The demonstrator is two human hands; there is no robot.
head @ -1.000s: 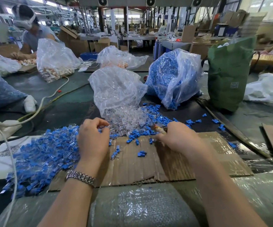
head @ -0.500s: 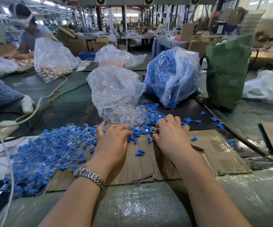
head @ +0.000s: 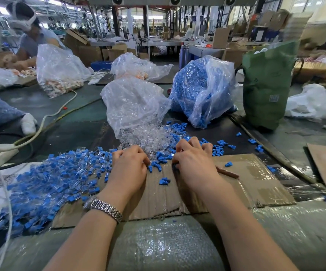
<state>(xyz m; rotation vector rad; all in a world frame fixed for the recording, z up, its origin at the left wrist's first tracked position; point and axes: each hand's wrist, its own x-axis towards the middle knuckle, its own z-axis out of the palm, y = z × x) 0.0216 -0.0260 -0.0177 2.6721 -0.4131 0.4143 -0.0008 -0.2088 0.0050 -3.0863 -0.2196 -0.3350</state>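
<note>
Now my left hand (head: 128, 169) has joined my right hand (head: 194, 163) at the small blue plastic caps (head: 161, 160) for another pick; whether either curled grip holds one, I cannot tell.

Left hand (head: 128, 169) now beside right hand (head: 194, 163).

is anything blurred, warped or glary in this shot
Head view: wide-angle bending leans the tall green sack near the right edge; upper right corner is smeared; white glare on the crinkled clear plastic bag and bubble wrap sheet; left hand and right hand sharp.
</note>
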